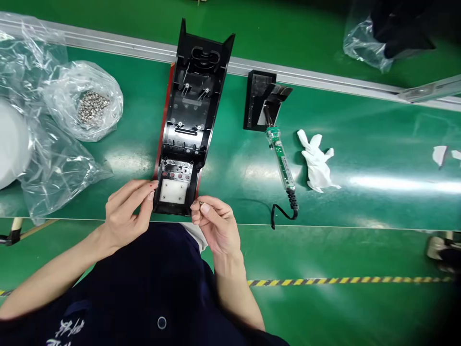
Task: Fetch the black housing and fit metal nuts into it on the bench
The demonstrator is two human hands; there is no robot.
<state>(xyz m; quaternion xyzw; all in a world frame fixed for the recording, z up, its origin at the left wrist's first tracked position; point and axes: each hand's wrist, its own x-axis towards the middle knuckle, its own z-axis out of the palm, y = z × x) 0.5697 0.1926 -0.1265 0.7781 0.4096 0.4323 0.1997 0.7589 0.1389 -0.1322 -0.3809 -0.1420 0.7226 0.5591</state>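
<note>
A long black plastic housing lies open side up in front of me, its near end close to the bench edge. Inside that end are a white rectangular plate and a row of small reddish round spots. My left hand is at the housing's left wall, thumb and fingers drawn together; what they hold, if anything, is too small to tell. By the near right corner, my right hand pinches a small metal piece between thumb and forefinger. Red edging shows beneath the housing on both sides.
A clear bag of small metal parts sits at the left, beside more plastic film and a white round object. To the right, a green soldering iron rests in a black stand. Beyond it lies a white glove.
</note>
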